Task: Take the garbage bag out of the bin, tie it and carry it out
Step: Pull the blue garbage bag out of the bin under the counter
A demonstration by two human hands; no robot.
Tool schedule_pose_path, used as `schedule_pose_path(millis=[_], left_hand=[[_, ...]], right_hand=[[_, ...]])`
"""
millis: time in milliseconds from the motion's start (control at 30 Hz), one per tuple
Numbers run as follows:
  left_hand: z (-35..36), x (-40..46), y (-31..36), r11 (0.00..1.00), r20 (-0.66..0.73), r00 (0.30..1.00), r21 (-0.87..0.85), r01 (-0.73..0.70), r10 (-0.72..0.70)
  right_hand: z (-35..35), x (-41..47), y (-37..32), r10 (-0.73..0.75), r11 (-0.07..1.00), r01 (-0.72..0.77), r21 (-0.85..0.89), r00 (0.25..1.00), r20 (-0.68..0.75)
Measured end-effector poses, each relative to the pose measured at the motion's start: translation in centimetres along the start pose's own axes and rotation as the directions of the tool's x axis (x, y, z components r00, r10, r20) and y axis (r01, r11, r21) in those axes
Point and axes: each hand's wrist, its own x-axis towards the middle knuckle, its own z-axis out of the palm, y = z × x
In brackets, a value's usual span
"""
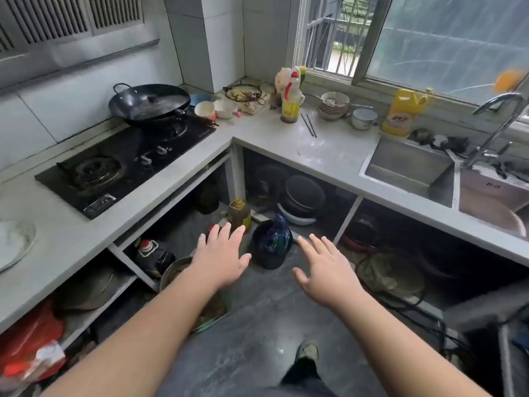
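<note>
Thin dark plastic, the garbage bag looks soft, slippery and fairly light; it sits in the bin on the floor at twelve o'clock. Gather its bunched top. Left hand and right hand hover with fingers spread, empty.

daylight from window | under-counter shelves dim | edges bowed by wide lens | right edge blurred

You stand in a kitchen corner where a pale L-shaped table wraps from nine to three o'clock over open shelves. White tiled walls rise behind, and a barred window at one o'clock lets in daylight. The floor is grey.
</note>
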Motion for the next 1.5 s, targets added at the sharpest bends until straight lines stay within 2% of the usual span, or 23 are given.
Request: schedule_pose_path(millis=[300, 500, 600, 867, 1067, 1133, 1267, 1367, 1500], left_hand=[[1.9, 15.0, 1.2, 0.999, 0.029, 0.999, -0.023, 0.037, -0.036], [4.8, 25.8, 2.1, 0.992, 0.135, 0.989, -0.096, 0.077, -0.064], [6.9, 30.4, 1.9, 0.988, 0.171, 0.983, -0.128, 0.090, -0.068], [16.7, 40.9, -1.4, 0.984, 0.188, 0.982, -0.173, 0.045, -0.012], [28.3, 46.8, -3.6, 0.983, 0.178, 0.984, -0.177, 0.042, -0.010], [32.7, 48.6, -3.8, 0.982, 0.125, 0.992, -0.190, 0.021, 0.003], [41.2, 51.2, -3.7, 0.965, 0.059, 0.998, -0.261, -0.019, 0.036], [47.0, 53.2, -3.7, 0.935, -0.009, 0.998, -0.349, -0.061, 0.061], [52.5, 56.3, -3.7, 0.929, -0.089, 0.990, -0.346, -0.131, 0.106]], right_hand=[[1.1, 14.0, 7.8, 0.017, 0.999, -0.020, 0.031, 0.997, 0.074], [2.6, 24.8, 12.9, -0.019, 0.995, 0.008, 0.103, 0.994, 0.108], [4.5, 29.4, 14.6, 0.008, 0.994, -0.024, 0.109, 0.989, 0.147], [14.9, 38.4, 15.2, 0.106, 0.978, -0.136, 0.156, 0.977, 0.184], [26.9, 44.3, 15.4, 0.193, 0.940, -0.239, 0.244, 0.961, 0.200], [31.6, 45.8, 16.1, 0.202, 0.931, -0.253, 0.263, 0.958, 0.204], [40.1, 49.0, 17.5, 0.203, 0.904, -0.232, 0.358, 0.972, 0.116], [45.1, 51.9, 18.4, 0.225, 0.896, -0.189, 0.403, 0.973, -0.044], [50.1, 55.6, 19.8, 0.207, 0.895, -0.091, 0.437, 0.952, -0.227]])
